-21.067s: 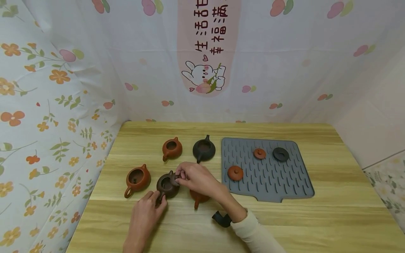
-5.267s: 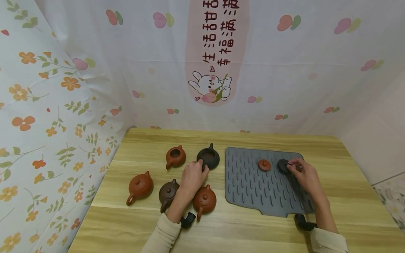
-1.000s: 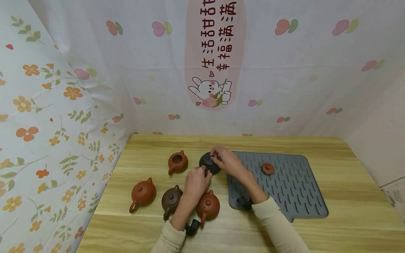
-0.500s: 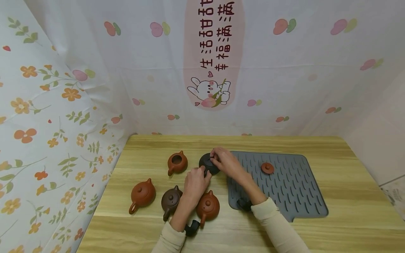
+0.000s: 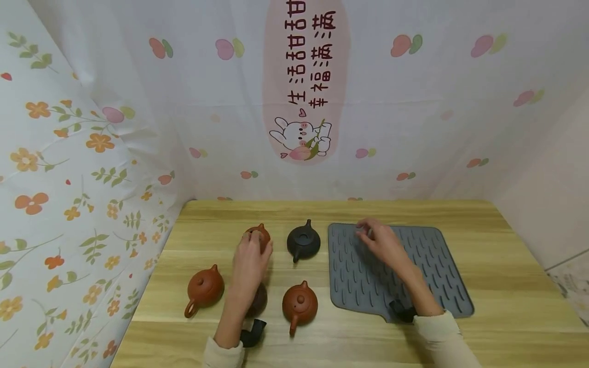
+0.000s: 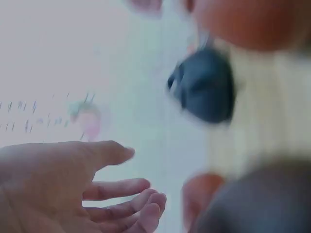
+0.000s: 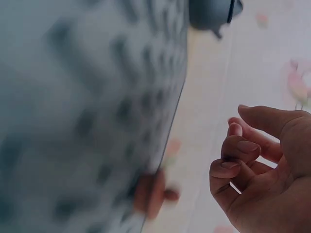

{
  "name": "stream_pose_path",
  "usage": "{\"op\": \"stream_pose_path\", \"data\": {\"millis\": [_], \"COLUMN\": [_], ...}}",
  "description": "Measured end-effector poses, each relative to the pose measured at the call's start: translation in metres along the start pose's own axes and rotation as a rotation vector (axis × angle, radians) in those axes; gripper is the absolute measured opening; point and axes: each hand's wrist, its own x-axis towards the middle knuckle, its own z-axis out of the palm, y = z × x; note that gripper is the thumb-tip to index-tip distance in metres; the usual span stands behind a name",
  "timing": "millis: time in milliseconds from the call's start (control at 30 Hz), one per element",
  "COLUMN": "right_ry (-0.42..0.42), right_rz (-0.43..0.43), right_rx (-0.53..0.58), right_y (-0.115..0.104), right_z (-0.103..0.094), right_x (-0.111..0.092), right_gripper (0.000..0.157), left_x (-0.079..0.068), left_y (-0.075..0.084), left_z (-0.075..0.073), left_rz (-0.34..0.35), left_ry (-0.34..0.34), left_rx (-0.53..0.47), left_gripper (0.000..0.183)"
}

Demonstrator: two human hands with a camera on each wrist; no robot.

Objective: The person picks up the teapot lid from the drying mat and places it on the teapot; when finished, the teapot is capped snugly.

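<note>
At the table's back left, my left hand (image 5: 248,266) reaches over a small orange-red clay teapot (image 5: 262,231), covering most of it. The left wrist view shows that hand's fingers (image 6: 121,189) extended and holding nothing. Beside it stands the black teapot (image 5: 303,243), its lid on, touched by neither hand. My right hand (image 5: 384,245) hovers over the grey ridged mat (image 5: 347,286), fingers loosely bent with nothing between them. A small reddish lid (image 7: 149,195) with a knob lies on the mat in the right wrist view; the right hand hides it in the head view.
Nearer the front are a lidded orange-red teapot (image 5: 205,289) at left, a dark brown teapot (image 5: 258,301) partly behind the left forearm, and another lidded reddish teapot (image 5: 300,305). Black wrist cameras stick out from both wrists. A patterned cloth (image 5: 221,128) hangs behind the table.
Earlier lids went from the mat onto the teapots, the black one last. Since half a second ago both hands have left the black teapot, the left moving left, the right moving right over the mat.
</note>
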Motion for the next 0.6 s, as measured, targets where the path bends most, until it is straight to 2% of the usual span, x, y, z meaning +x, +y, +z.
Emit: {"op": "stream_pose_path", "data": {"millis": [33, 67, 100, 200, 367, 600], "right_ry": [-0.001, -0.002, -0.014, -0.025, -0.022, -0.016], "right_rz": [0.023, 0.044, 0.071, 0.108, 0.097, 0.097], "right_rx": [0.0, -0.002, 0.001, -0.011, -0.038, -0.042], "right_y": [0.007, 0.012, 0.015, 0.027, 0.041, 0.046], "right_z": [-0.005, -0.009, -0.015, -0.025, -0.029, -0.028], "right_x": [-0.005, -0.009, -0.013, -0.026, -0.04, -0.046], "right_gripper": [0.019, 0.02, 0.021, 0.024, 0.026, 0.022], "left_x": [0.002, 0.003, 0.003, 0.004, 0.003, 0.003], "left_y": [0.0, -0.005, -0.004, -0.021, -0.036, -0.043], "left_z": [-0.015, -0.024, -0.038, -0.054, -0.066, -0.069], "left_rz": [-0.019, -0.031, -0.065, -0.094, -0.09, -0.048], "left_ry": [-0.024, -0.047, -0.098, -0.199, -0.249, -0.285], "left_rx": [-0.006, -0.004, -0.014, 0.02, 0.064, 0.105], "left_gripper": [0.024, 0.024, 0.025, 0.032, 0.032, 0.027]}}
